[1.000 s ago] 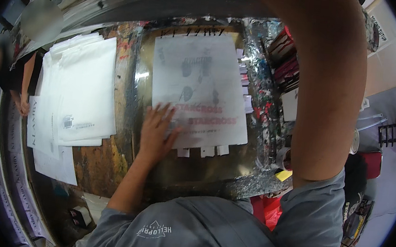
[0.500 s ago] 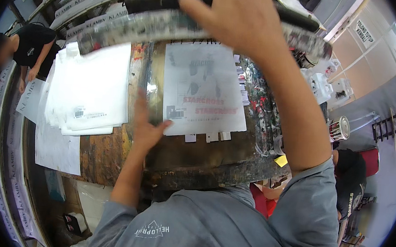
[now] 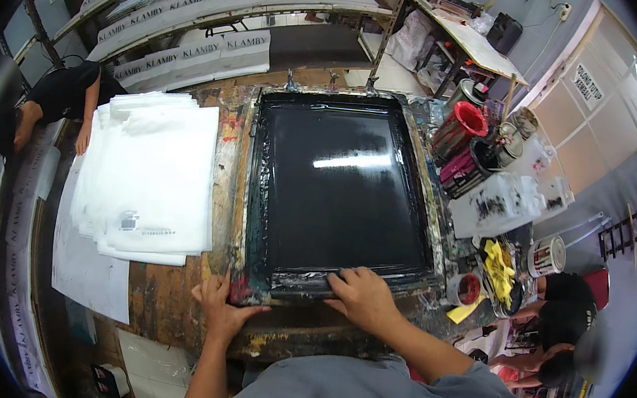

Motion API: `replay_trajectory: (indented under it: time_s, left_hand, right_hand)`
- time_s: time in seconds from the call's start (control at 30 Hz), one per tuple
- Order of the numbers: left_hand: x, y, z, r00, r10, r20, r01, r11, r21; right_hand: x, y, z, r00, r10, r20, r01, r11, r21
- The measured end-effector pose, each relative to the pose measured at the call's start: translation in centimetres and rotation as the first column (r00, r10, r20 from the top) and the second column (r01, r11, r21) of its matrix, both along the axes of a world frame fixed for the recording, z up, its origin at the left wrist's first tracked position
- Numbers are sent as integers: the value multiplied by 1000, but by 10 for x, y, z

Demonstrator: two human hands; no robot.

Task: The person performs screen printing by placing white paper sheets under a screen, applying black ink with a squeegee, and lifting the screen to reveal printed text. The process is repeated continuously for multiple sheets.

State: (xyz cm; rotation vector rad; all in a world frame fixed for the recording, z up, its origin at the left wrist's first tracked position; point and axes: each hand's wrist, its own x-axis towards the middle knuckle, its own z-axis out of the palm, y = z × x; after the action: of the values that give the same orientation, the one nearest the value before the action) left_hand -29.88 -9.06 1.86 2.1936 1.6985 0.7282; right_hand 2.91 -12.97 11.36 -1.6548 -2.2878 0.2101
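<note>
A screen-printing frame (image 3: 421, 174) lies flat on the worktable, its mesh dark and glossy with black ink. My right hand (image 3: 365, 300) is closed over the near bar of this frame, fingers on top and thumb in front. At the near left corner, my left hand (image 3: 222, 308) rests against the frame, its thumb stretched to the right and apart from the fingers. Left of the frame lies a stack of white printed sheets (image 3: 157, 177). Whatever lies under the frame is hidden.
Right of the frame stand a red-stained ink container (image 3: 465, 125), white plastic jugs (image 3: 496, 203), a paint can (image 3: 547, 255) and a yellow cloth (image 3: 499, 272). A person (image 3: 62, 101) leans in at the far left; another person (image 3: 562, 311) is at the right. Racks hold printed sheets (image 3: 210, 53) behind.
The raised frame has come down flat, covering the printed sheet on the table. My right hand moved from high up to the near bar; my left hand moved to the near left corner.
</note>
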Motion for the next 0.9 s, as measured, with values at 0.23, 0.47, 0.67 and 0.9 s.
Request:
replay_trajectory:
  time_s: [0.23, 0.47, 0.67, 0.9]
  left_hand:
    - [-5, 1, 11, 996, -64, -58, 63, 998, -19]
    - [-1, -10, 7, 994, 54, 99, -50, 998, -45]
    - [-4, -36, -45, 834, 192, 517, -77, 969, -235]
    - [-8, -28, -57, 891, 83, 446, -62, 996, -62]
  right_hand:
    - [51, 167, -64, 998, -55, 40, 48, 986, 158]
    - [105, 379, -17, 990, 7, 141, -8, 1000, 0]
    - [116, 430, -23, 987, 3, 162, -24, 991, 133]
    - [85, 332, -28, 990, 50, 128, -73, 981, 180]
